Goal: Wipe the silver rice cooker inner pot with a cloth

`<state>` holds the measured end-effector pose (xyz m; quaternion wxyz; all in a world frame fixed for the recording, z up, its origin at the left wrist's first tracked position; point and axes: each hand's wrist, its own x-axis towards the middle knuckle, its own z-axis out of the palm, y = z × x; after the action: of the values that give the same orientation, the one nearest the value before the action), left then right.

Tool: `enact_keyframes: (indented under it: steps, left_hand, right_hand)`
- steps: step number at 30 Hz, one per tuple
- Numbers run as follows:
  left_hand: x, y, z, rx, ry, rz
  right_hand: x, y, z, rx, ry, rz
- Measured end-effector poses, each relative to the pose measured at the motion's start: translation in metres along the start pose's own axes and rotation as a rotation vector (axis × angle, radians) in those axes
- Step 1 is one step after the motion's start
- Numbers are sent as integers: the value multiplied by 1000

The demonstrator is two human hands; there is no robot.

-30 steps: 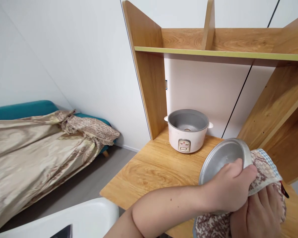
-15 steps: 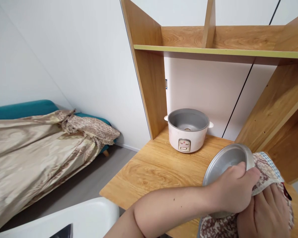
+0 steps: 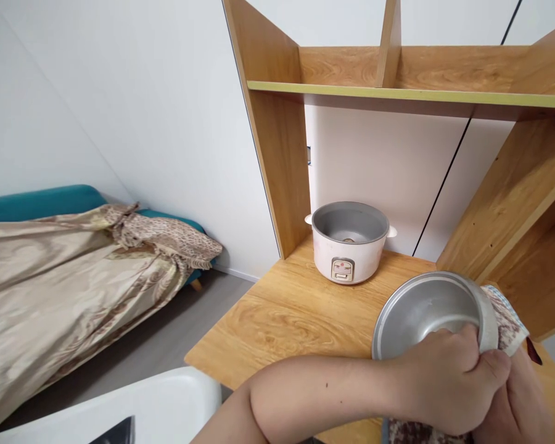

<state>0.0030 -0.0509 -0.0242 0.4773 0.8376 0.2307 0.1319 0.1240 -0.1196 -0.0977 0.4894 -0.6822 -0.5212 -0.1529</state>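
Wooden desk (image 3: 296,314) with shelf unit (image 3: 398,92) fills the right half of the frame. Covered sofa (image 3: 74,271), draped in a patterned beige throw, sits at left centre. White chair edge (image 3: 166,401) at lower left.

Rice cooker body (image 3: 349,242), centre of frame, stands upright at the back of the desk against the wall panel. No inner pot seated, and the grey cavity is open to view. White casing, control switch facing the camera.

Metal inner pot (image 3: 432,311), lower right of frame, is tilted with its mouth toward the camera, above the near right part of the desk and well apart from the cooker. Judged: the tilt gives the cloth access to the outside wall and base. Finish is dull silver aluminium with a thin rolled rim; interior looks empty, with a faint bright patch near the bottom.

Patterned cloth (image 3: 506,317) wraps the pot's right and under side, brown floral with a pale blue hem.

Left hand (image 3: 448,382) reaches across, fingers closed over the pot's near rim, steadying it.

Right hand (image 3: 522,407), at the lower right corner, is mostly hidden; it presses the cloth against the pot, fingers seemingly curled on the fabric.
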Motion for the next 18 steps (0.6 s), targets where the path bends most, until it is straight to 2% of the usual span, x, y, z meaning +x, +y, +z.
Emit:
enact_keyframes:
  steps: [3, 6, 8, 11, 13, 16, 18]
  left_hand:
    - [2, -3, 1, -15, 13, 23]
    - [6, -12, 3, -12, 39, 94]
    - [10, -19, 4, 81, 54, 190]
    - [16, -28, 2, 243, 76, 289]
    - [20, -32, -1, 177, 108, 253]
    - [26, -35, -4, -95, 168, 105]
    - [30, -34, -5, -201, 190, 39]
  right_hand:
    - [2, -1, 1, 27, -23, 44]
    - [4, -2, 2, 5, -35, 17]
    - [4, -3, 4, -29, -37, -28]
    - [0, -4, 13, -146, 33, -140]
    - [-5, -8, 20, -241, 96, -198]
    - [-10, -16, 31, -326, 154, -233]
    - [-13, -22, 35, -363, 173, -244]
